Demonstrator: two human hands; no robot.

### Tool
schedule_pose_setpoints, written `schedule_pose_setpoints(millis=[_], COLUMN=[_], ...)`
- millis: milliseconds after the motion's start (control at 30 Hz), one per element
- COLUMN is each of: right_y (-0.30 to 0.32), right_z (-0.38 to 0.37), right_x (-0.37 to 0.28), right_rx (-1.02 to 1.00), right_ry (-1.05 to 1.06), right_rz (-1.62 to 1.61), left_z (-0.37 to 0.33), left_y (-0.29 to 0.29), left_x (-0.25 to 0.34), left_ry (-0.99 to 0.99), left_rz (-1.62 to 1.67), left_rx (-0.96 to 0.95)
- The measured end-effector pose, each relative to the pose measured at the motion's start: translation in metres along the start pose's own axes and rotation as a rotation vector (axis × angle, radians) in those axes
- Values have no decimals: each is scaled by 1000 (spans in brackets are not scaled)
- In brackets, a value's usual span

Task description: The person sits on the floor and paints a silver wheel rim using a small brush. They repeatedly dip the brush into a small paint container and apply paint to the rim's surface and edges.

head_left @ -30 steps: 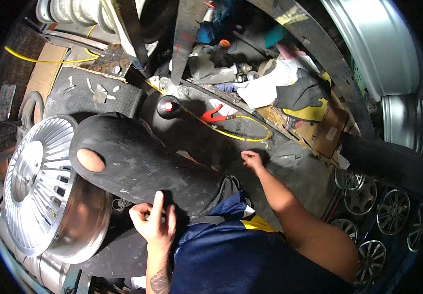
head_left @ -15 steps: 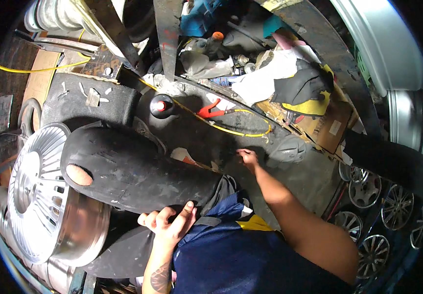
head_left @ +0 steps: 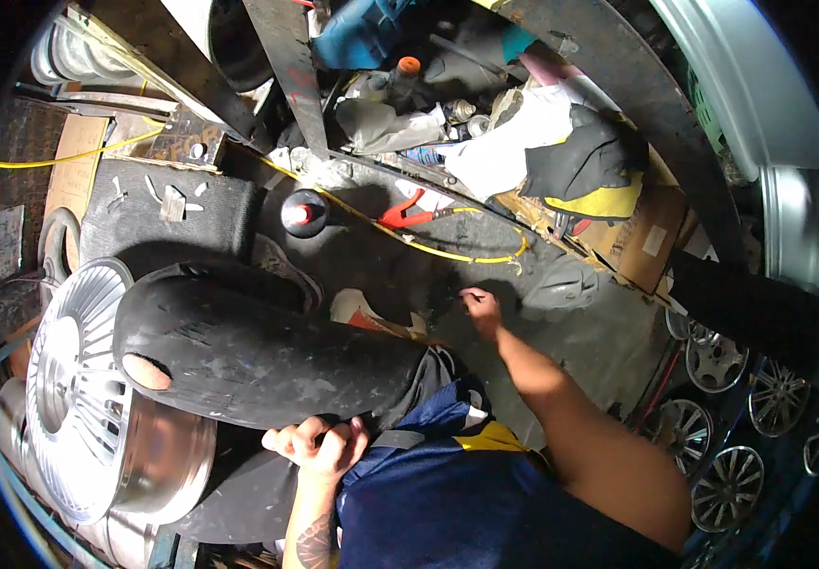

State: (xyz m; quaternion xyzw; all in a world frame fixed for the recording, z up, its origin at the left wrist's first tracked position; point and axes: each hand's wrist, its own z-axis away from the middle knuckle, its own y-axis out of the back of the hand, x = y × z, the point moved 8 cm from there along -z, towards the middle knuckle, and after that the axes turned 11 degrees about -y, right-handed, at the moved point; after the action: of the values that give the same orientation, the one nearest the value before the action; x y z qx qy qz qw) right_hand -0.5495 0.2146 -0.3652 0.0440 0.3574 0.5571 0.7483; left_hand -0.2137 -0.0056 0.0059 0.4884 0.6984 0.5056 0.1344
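Note:
My left hand [head_left: 319,446] lies by my dark trousers [head_left: 277,346], its fingers curled in, and nothing shows in it. Out over the floor on the right, my right hand [head_left: 482,311] has its fingers pressed together; whether they hold something small I cannot make out. A large silver wheel rim [head_left: 168,460] with many thin spokes leans at the left beside my knee, touched by neither hand. Beyond my right hand lies a red air gun [head_left: 404,214] joined to a yellow hose [head_left: 462,257].
A dark bottle with a red cap [head_left: 298,223] stands on the floor. Ahead are a black padded seat [head_left: 210,204] and a metal post [head_left: 296,95]. Cardboard [head_left: 651,232] and a black and yellow cloth [head_left: 585,171] lie at the far right. Several wheel covers [head_left: 727,488] stand at the right.
My left hand's fingers have curled in from a spread pose. My right hand stays over nearly the same spot. The view has shifted slightly.

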Motion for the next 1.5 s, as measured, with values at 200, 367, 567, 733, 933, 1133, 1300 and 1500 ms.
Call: schedule_pose_setpoints(millis=[200, 367, 567, 733, 933, 1133, 1300, 1500], right_y=[0, -15, 0, 6, 6, 3, -8, -6], right_z=[-2, 7, 16, 11, 14, -32, -34, -45], right_x=[0, 18, -15, -26, -27, -12, -40, -57], right_rx=[-77, -210, -34, -38, 67, 8, -35, -21], right_ry=[27, -89, 89, 56, 169, -42, -250, -236], right_rz=[112, 222, 239, 388, 339, -330, -499, -398], left_z=[0, 4, 2, 4, 3, 3, 7, 1], left_y=[1, 1, 1, 1, 1, 0, 1, 2], left_x=[0, -4, -5, -5, -4, -6, -8, -6], left_ry=[-16, 26, -9, -10, 2, 6, 14, -12], left_rz=[-2, -8, -10, -5, 13, 46, 41, 59], left_rx=[26, 64, 21, 33, 37, 3, 31, 54])
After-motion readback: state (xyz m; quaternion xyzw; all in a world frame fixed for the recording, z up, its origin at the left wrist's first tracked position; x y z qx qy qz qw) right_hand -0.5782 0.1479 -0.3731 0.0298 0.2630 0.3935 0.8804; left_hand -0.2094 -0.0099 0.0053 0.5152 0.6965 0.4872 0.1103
